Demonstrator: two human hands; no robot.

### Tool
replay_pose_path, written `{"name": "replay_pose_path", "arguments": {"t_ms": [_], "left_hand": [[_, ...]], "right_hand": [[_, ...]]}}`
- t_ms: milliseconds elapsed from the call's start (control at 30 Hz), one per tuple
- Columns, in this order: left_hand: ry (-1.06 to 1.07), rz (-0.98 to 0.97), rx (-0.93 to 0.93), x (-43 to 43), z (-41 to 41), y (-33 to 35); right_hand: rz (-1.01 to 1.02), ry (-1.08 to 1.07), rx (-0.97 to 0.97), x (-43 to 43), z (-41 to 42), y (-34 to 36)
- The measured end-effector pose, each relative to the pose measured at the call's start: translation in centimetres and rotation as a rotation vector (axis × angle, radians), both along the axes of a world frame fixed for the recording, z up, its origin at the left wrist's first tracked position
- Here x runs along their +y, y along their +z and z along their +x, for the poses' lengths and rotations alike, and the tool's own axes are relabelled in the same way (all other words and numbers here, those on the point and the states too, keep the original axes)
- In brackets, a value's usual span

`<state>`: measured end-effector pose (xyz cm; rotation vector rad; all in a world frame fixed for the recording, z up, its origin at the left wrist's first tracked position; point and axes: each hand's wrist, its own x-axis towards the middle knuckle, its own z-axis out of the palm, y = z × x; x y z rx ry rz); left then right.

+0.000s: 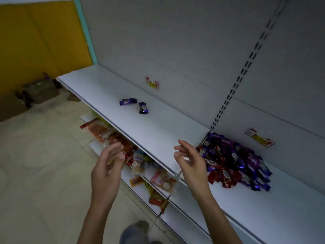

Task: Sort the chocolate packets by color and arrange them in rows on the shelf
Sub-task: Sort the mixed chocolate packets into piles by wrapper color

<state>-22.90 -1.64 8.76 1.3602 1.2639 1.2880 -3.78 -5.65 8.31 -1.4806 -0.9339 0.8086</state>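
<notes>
A heap of purple and red chocolate packets (233,161) lies on the right section of the white shelf (158,132). On the left section lie two purple packets, one flat (128,101) and one turned at an angle (143,107), a little apart. My right hand (190,161) hovers over the shelf's front edge just left of the heap, fingers relaxed and holding nothing. My left hand (110,162) hangs in front of the shelf, below its edge, fingers loosely spread and empty.
A lower shelf (140,187) holds assorted snack packets in red, orange and pink. Price tags (152,82) (260,138) stick to the grey back panel. Dark boxes (40,90) stand on the tiled floor at the left by a yellow wall.
</notes>
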Motion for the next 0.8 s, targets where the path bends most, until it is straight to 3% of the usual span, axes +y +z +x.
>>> {"name": "replay_pose_path", "arguments": {"t_ms": [200,400,600,800], "left_hand": [[-0.425,0.01,0.035,7.3,3.2,0.6],[-0.74,0.055,0.109,9.5,7.9,-0.1],[-1.022,0.158,0.275,9.3,12.1,-2.5],[-1.155,0.185,0.4,9.0,15.1,-5.0]], "right_hand": [[0.033,-0.309,0.014,1.7,1.0,0.9],[0.006,-0.5,-0.062,-0.4,3.0,0.4],[-0.117,-0.514,-0.169,-3.5,7.0,-1.8],[-0.279,-0.501,-0.303,-6.5,11.6,-4.9]]}}
